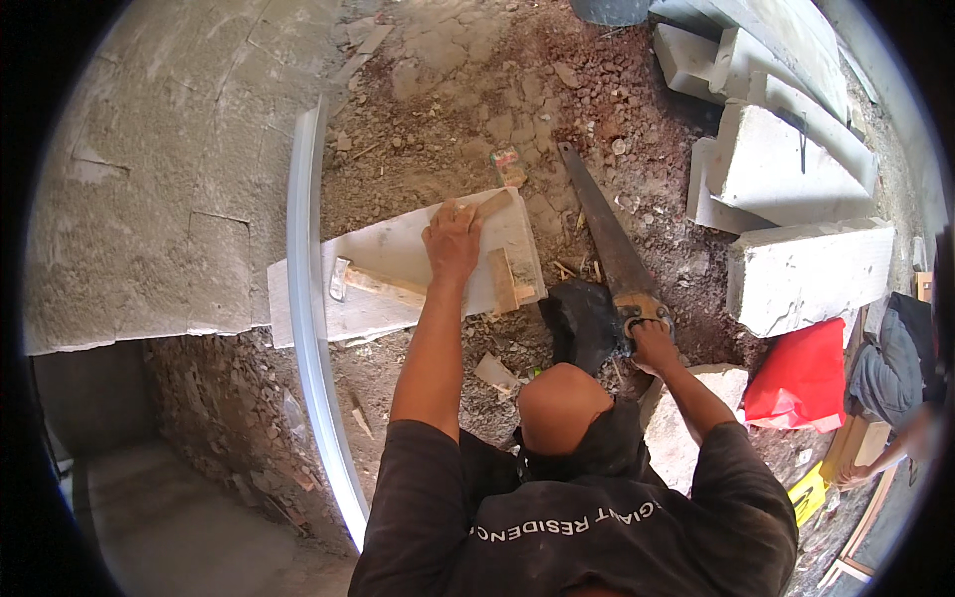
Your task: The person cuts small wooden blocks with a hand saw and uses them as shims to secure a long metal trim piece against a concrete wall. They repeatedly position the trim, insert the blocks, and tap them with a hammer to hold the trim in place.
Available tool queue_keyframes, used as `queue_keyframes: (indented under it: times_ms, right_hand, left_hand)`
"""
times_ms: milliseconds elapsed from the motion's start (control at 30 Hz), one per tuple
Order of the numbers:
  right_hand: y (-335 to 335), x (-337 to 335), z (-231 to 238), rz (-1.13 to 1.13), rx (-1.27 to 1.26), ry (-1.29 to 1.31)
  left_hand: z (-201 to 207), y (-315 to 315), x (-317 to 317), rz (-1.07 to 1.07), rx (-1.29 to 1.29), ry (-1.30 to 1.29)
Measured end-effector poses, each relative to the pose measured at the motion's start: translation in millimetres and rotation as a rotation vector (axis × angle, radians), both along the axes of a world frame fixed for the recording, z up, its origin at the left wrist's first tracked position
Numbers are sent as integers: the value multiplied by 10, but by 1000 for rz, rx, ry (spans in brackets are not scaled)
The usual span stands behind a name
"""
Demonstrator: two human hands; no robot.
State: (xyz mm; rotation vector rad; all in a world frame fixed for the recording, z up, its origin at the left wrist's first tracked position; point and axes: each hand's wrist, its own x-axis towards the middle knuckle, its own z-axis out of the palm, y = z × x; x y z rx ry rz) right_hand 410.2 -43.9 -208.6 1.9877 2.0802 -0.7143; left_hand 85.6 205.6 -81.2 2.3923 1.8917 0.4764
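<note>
My right hand (653, 345) is closed around the wooden handle of a handsaw (609, 224). The saw's long, rust-brown blade points away from me over the dirt. My left hand (454, 239) presses down on a pale, flat block (398, 239), its fingers bent over a short wood strip (494, 204). Part of that strip is hidden under the hand. On the same block, left of my wrist, lies a hammer-like tool (383, 286) with a wooden handle and metal head. A second wood piece (503, 279) rests at the block's right end.
A long metal strip (303, 249) crosses the block's left part. Pale blocks (811, 274) are stacked at right, near a red bag (799, 378). Another person's arm (885, 463) shows at the right edge. A deep recess (149, 428) opens at lower left. Rubble covers the ground.
</note>
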Motion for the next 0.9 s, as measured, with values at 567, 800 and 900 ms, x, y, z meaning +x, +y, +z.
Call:
queue_keyframes:
  times_ms: [567, 800, 900]
  right_hand:
    - [108, -695, 2252, -534, 648, 882]
    - [113, -884, 2173, -376, 598, 890]
    - [115, -921, 2159, -365, 615, 881]
  left_hand:
    - [-56, -48, 120, -75, 202, 34]
    - [7, -8, 116, -199, 235, 113]
    - [61, -18, 134, -207, 257, 151]
